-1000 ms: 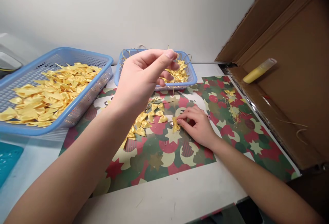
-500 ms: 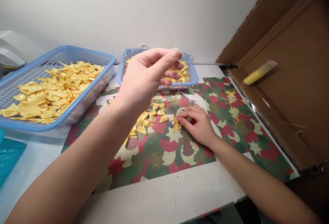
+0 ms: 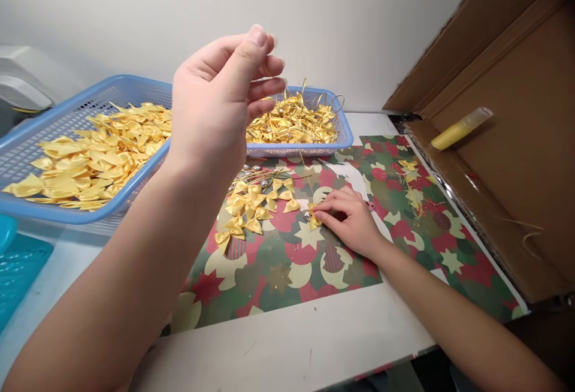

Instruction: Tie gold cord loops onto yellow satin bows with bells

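My right hand (image 3: 353, 218) is closed in a pinch on a yellow satin bow (image 3: 314, 222), low over the patterned sheet. A small silver bell (image 3: 306, 215) sits at the bow's left side. From the bow a thin gold cord (image 3: 306, 171) runs up and left toward my left hand (image 3: 220, 92). My left hand is raised above the baskets, thumb and forefinger pinched on the cord; its upper part is hard to see. Left of the right hand lies a pile of yellow bows (image 3: 246, 206), with silver bells on gold cords (image 3: 274, 176) behind it.
A large blue basket (image 3: 130, 200) of yellow bows stands at the left. Behind, a smaller blue basket (image 3: 344, 134) holds bows with gold loops. Cardboard (image 3: 503, 110) walls the right side, with a yellow tube (image 3: 458, 131) against it. Thread scraps (image 3: 415, 197) lie on the sheet.
My left hand has moved up and to the left, drawing the cord with it. My right hand keeps its pinch on the bow in about the same place.
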